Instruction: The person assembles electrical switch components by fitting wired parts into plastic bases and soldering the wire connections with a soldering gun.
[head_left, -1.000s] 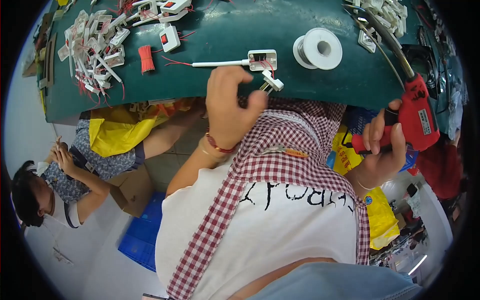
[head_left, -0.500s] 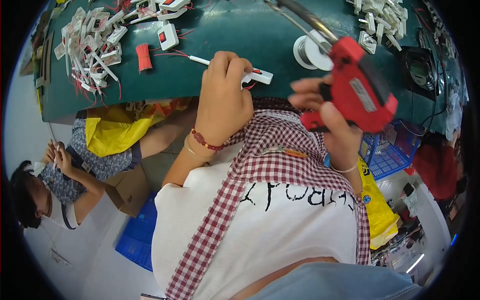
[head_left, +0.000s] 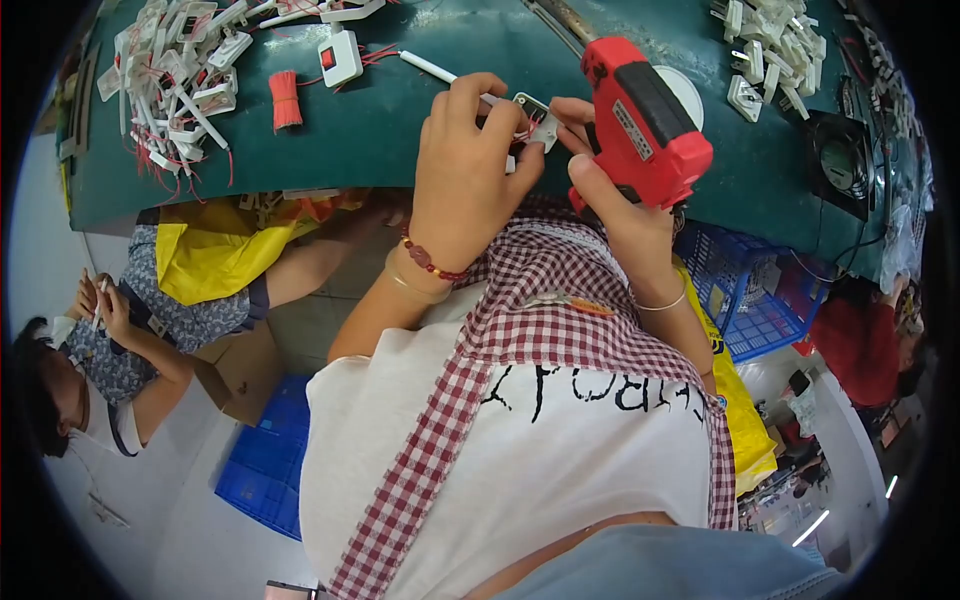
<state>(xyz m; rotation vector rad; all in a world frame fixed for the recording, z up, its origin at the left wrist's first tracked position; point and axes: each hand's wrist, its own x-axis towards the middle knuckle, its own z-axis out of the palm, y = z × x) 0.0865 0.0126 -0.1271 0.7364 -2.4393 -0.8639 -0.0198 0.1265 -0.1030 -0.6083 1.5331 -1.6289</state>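
Near the table's front edge, my left hand (head_left: pixel 470 150) has its fingers closed on a white switch housing (head_left: pixel 540 122), whose open side with red wires shows. A white tube (head_left: pixel 428 67) runs from the housing toward the upper left. My right hand (head_left: pixel 625 215) holds a red soldering gun (head_left: pixel 645 120), its metal barrel pointing up and away, and its fingertips touch the housing's right side. The spool (head_left: pixel 682 95) is partly hidden behind the gun. A bundle of red wires (head_left: pixel 285 100) and a white switch with a red rocker (head_left: pixel 341 58) lie to the left.
Piled switches with wires (head_left: pixel 180 85) lie at the table's left, white plug pieces (head_left: pixel 765 50) at its right. A black fan (head_left: pixel 838 160) stands at the right edge. A blue basket (head_left: pixel 755 290) is below. Another person (head_left: pixel 110 350) sits at the left.
My right hand has brought the red gun left and inward to the housing. My left hand first closed on the housing, then turned it so its open side shows.
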